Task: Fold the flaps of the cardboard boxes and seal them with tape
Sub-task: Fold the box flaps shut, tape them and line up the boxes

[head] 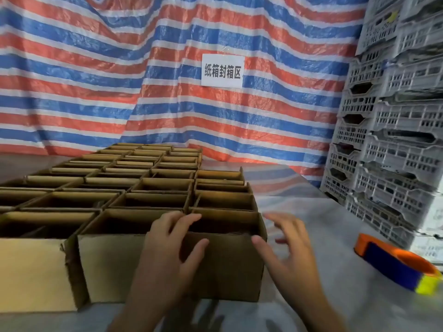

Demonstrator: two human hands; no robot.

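boxes [134,188] left | tape dispenser [398,267] right | crates [388,130] behind dispenser

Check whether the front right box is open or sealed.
Open: the front right box shows a dark interior, no flaps folded over it, no tape.

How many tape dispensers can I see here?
1. The orange and blue tape dispenser lies on the table at the right, apart from the nearest box; more may sit out of view.
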